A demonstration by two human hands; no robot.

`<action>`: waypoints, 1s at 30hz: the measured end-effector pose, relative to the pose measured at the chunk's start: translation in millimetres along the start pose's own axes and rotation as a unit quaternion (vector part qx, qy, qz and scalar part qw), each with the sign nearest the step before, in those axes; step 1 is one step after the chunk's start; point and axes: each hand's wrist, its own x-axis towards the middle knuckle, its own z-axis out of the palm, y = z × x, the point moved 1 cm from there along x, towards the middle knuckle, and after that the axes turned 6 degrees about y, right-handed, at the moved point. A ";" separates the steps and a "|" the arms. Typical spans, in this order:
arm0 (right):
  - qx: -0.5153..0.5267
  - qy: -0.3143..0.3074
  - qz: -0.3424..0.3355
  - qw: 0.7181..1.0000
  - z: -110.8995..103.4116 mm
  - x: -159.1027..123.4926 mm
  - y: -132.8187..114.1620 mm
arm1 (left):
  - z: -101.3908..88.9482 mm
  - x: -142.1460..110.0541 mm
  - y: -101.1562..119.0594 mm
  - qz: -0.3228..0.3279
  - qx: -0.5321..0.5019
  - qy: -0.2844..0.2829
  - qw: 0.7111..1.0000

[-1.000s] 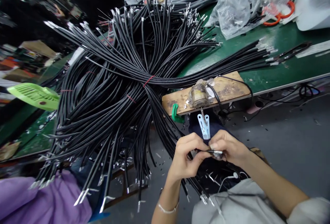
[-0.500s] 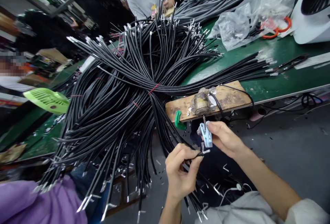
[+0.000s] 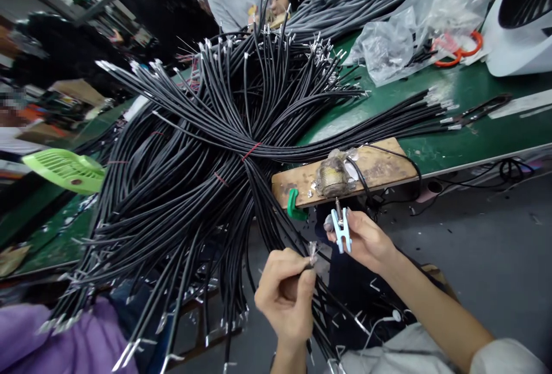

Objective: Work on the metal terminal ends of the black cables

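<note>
My left hand (image 3: 287, 290) is closed on a black cable (image 3: 305, 266), whose stripped end with frayed silvery strands (image 3: 313, 251) sticks up past the fingertips. My right hand (image 3: 368, 236) grips a light-blue clothespin (image 3: 341, 231) between thumb and fingers. The clothespin sits at the tip of a thin metal shaft (image 3: 338, 204). That shaft comes out of a small motor (image 3: 332, 176) wrapped in clear tape on a wooden board (image 3: 388, 161). A gap lies between the cable end and the clothespin.
A big tied pile of black cables (image 3: 194, 161) covers the green table (image 3: 435, 153). A green clamp (image 3: 296, 204) is at the board's edge. Orange-handled scissors (image 3: 472, 46), a plastic bag (image 3: 386, 49), pliers (image 3: 487, 110) and a lime-green fan (image 3: 64, 170) lie around. A co-worker (image 3: 241, 0) sits opposite.
My left hand has drawn the cable end left and away from the clothespin, and the strands now point upward. The clothespin has turned on the shaft, showing its legs apart.
</note>
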 end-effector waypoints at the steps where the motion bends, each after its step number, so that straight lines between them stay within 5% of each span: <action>1: 0.001 0.000 0.001 1.000 0.0 -0.2 0.0 | 1.1 -0.7 0.8 0.012 0.009 0.006 1.000; 7: 0.018 -0.028 0.010 0.999 2.7 -1.1 0.2 | 14.0 -5.6 -0.1 0.014 0.036 -0.107 0.993; 17: 0.036 -0.064 0.044 0.996 -1.1 1.4 2.5 | 13.3 2.2 1.4 -0.069 0.018 -0.193 0.979; 22: 0.022 -0.014 0.058 0.998 -25.5 3.1 6.5 | 8.6 1.4 -2.5 -0.061 -0.002 -0.213 0.975; 30: -0.090 0.039 -0.013 0.995 -66.7 -25.9 -2.6 | 1.5 -8.9 -3.7 -0.021 0.009 -0.229 0.973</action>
